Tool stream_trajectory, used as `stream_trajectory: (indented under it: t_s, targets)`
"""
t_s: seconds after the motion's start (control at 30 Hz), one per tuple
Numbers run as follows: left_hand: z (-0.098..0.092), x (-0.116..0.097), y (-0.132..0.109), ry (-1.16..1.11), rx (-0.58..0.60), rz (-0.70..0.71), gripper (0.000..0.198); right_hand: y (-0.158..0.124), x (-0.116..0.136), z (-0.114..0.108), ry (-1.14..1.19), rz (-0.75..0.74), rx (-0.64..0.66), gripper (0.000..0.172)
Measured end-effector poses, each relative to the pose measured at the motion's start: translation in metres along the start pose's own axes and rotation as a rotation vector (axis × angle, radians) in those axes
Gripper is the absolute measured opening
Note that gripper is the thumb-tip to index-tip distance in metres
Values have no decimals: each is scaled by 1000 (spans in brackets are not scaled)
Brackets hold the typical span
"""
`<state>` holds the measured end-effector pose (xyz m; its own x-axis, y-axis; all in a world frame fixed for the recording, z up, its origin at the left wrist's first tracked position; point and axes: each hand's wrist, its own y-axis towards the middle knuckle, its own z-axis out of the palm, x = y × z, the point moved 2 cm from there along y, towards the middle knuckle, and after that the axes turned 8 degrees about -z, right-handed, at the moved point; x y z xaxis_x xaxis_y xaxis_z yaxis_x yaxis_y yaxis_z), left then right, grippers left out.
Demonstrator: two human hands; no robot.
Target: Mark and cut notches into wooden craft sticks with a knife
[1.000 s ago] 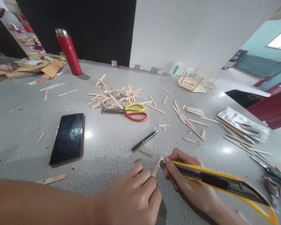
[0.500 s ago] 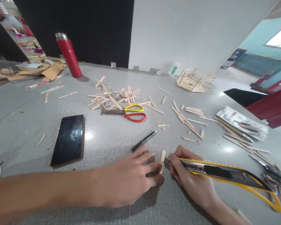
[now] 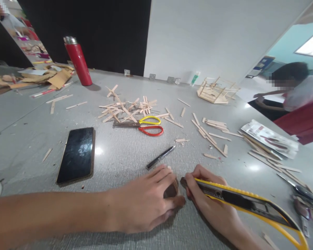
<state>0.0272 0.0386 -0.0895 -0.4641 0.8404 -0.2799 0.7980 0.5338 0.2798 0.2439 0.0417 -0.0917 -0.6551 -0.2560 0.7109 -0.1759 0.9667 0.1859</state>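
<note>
Craft stick (image 3: 169, 167), one, mostly hidden beneath the left hand (image 3: 146, 198), fingers curled over it, exact grip unclear; yellow utility knife (image 3: 240, 200), one, pinched near its blade by the right hand (image 3: 208, 198), just beside the stick. Stick frame (image 3: 211, 99), apparently assembled, stands near the white panel (image 3: 208, 38) bounding the counter (image 3: 120, 156); the loose sticks (image 3: 125, 110) lie unjoined, the held stick's cut unreadable. Moving room lies between smartphone (image 3: 75, 156) and pen (image 3: 160, 158).
</note>
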Motion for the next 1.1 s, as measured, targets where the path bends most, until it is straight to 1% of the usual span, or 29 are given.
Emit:
stream_trajectory:
  t_s: [0.17,0.27,0.4,0.7,0.97,1.1]
  targets:
    - [7,-1,-3,12,42,-15,47,-1,-4,4,1,62,78,38]
    - [8,-1,-3,24,35,-23,48,-2,-7,5,9,43,104,38]
    - [9,0,-2,9,27,-22,49,-1,-5,6,-5,11,113,39]
    - [9,2,-2,8,9,-19,49,1,6,4,-39,16,112,38]
    - [12,3,0,52,-19,-10,50,0,-4,8,-26,27,123,39]
    - [14,3,0,83,-12,-8,50,0,-2,8,-28,23,118,38]
